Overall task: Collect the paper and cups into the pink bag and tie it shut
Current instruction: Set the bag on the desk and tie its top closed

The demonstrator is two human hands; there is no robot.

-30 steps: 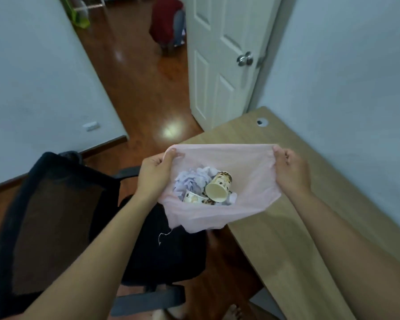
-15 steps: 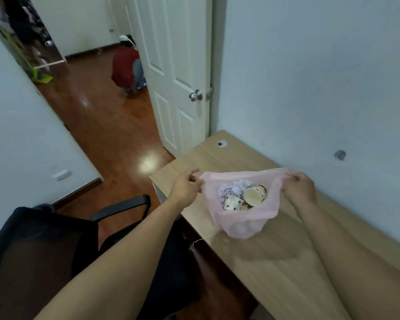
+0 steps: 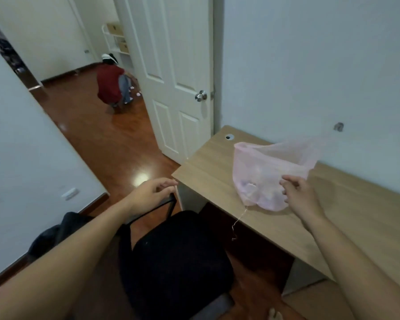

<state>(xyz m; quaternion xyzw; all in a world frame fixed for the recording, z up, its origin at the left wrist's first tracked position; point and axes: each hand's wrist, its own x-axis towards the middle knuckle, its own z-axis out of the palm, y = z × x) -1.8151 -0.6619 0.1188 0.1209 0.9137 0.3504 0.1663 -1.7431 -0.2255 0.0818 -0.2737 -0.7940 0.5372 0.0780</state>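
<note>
One pink bag [image 3: 263,172], two hands [image 3: 151,192] [image 3: 300,195], one desk [image 3: 215,179]

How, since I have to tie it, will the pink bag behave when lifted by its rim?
Probably floppy: the bag is thin, see-through film whose rim sags and folds. Likely light: only pale lumps sit low inside. It may slump or tip on the desk, as its mouth stands open.

The thin translucent pink plastic bag [image 3: 263,172] is now sitting by itself on the light wooden desk [image 3: 344,215], its mouth no longer being stretched. The left hand [image 3: 151,192] is drawing back off the desk's corner, and the right hand [image 3: 300,195] is hanging loose-fingered beside the bag.
</note>
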